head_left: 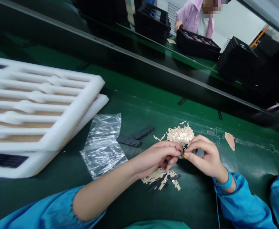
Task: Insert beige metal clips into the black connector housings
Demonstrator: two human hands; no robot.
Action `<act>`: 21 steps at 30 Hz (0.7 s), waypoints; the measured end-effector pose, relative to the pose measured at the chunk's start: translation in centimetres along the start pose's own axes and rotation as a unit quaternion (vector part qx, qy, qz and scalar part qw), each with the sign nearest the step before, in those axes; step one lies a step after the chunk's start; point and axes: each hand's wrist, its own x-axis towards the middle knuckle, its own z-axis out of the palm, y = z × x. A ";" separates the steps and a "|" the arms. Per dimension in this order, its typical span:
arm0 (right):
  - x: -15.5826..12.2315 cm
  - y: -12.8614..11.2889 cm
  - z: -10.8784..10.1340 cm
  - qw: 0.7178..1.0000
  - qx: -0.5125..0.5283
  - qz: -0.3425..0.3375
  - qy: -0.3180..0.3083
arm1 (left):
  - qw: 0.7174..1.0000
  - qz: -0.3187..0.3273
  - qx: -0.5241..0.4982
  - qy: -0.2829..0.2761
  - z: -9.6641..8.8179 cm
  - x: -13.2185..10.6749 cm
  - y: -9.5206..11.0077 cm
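Note:
My left hand and my right hand meet fingertip to fingertip over the green work surface. Both pinch one small part, orange and dark, too small to name. Just beyond the fingers lies a heap of small tan strips. Under my left hand sits a second pile of tan and black pieces. Two flat black strips lie to the left of the hands.
A clear plastic bag lies left of the black strips. Stacked white foam trays fill the left side. A tan scrap rests at right. Beyond a dark rail, a person in pink works by black trays.

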 end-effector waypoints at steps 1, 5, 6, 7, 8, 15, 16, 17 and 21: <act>0.0 -0.1 0.0 1.000 -0.002 -0.003 -0.002 | 1.000 -0.003 0.002 -0.004 0.0 0.0 -0.1; 0.1 -0.3 -0.2 1.000 0.004 -0.017 -0.026 | 1.000 -0.014 0.010 -0.014 -0.2 0.0 -0.5; 0.1 -0.4 -0.2 0.999 0.006 -0.021 -0.033 | 1.000 -0.016 0.013 -0.017 -0.3 0.1 -0.6; 0.1 -0.4 -0.2 0.999 0.009 -0.024 -0.038 | 0.999 -0.018 0.017 -0.020 -0.3 0.1 -0.6; 0.1 -0.5 -0.1 0.999 0.014 -0.022 -0.040 | 0.999 -0.022 0.019 -0.024 -0.4 0.2 -0.6; -0.2 0.2 1.0 0.971 0.118 0.189 0.086 | 0.961 0.180 0.195 0.074 0.0 -0.1 0.0; -0.3 0.3 1.2 0.962 0.139 0.213 0.098 | 0.946 0.211 0.229 0.088 0.1 -0.2 -0.1; -0.4 0.5 1.4 0.955 0.157 0.229 0.103 | 0.932 0.236 0.256 0.102 0.3 -0.3 -0.1; -0.4 0.6 1.9 0.944 0.195 0.245 0.102 | 0.897 0.292 0.305 0.135 0.7 -0.4 -0.6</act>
